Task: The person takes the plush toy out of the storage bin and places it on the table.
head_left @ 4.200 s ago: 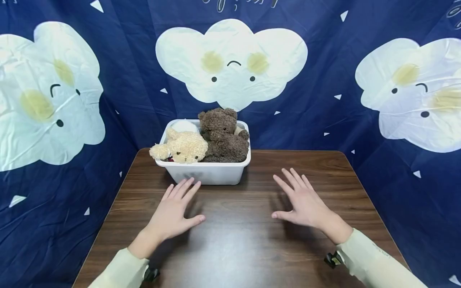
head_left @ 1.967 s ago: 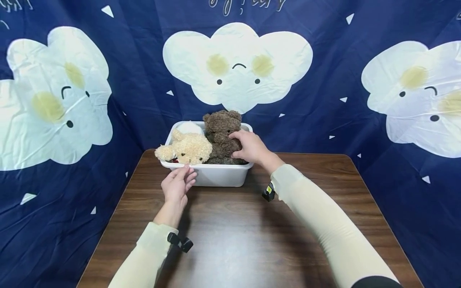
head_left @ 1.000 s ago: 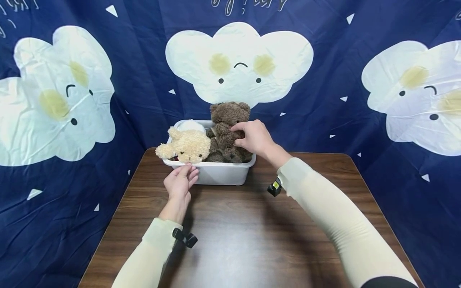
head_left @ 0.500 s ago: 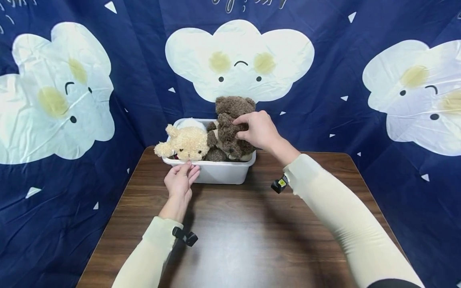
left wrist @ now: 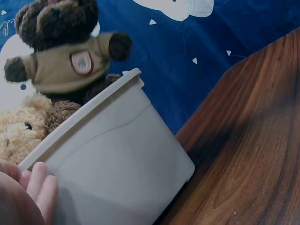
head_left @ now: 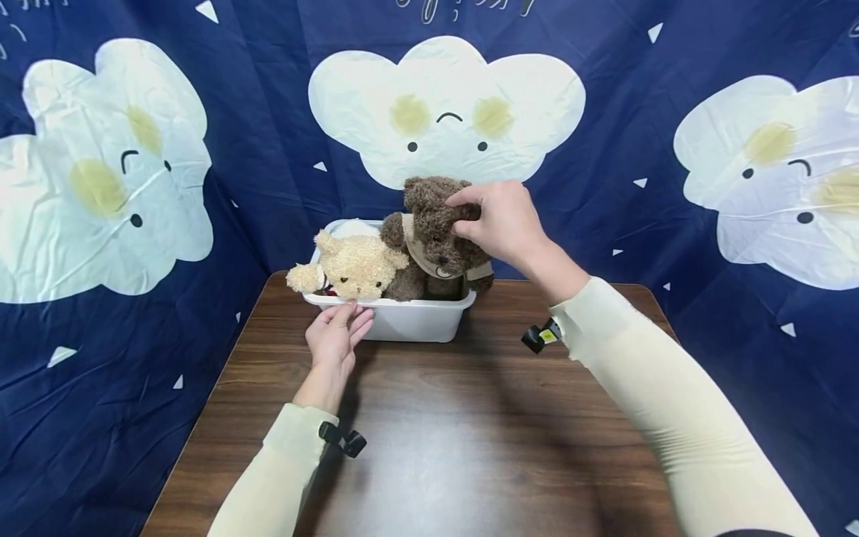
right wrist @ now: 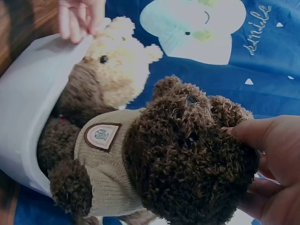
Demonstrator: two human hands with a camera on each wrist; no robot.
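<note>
My right hand (head_left: 506, 224) grips the head of a brown teddy bear (head_left: 429, 212) at the bin's right side. The bear wears a tan knitted top (right wrist: 115, 164) with a badge on its chest; its lower body is partly hidden. With thumb and fingers, my left hand (head_left: 332, 339) pinches the front rim of the white plastic bin (head_left: 419, 321). A cream plush bear (head_left: 359, 268) leans over that rim, just above the left fingers. More dark brown fur (right wrist: 82, 93) shows inside the bin, beside the cream bear.
The bin stands at the back of a dark wooden table (head_left: 429, 418). Behind and at both sides hangs a blue curtain (head_left: 604, 224) with white clouds. Something white and rounded (head_left: 356, 228) sits behind the cream bear in the bin.
Both hands have come to the bin, the left to its rim, the right to the brown bear. The bear has risen and turned, its tan top now showing. The left hand has lately stayed put.
</note>
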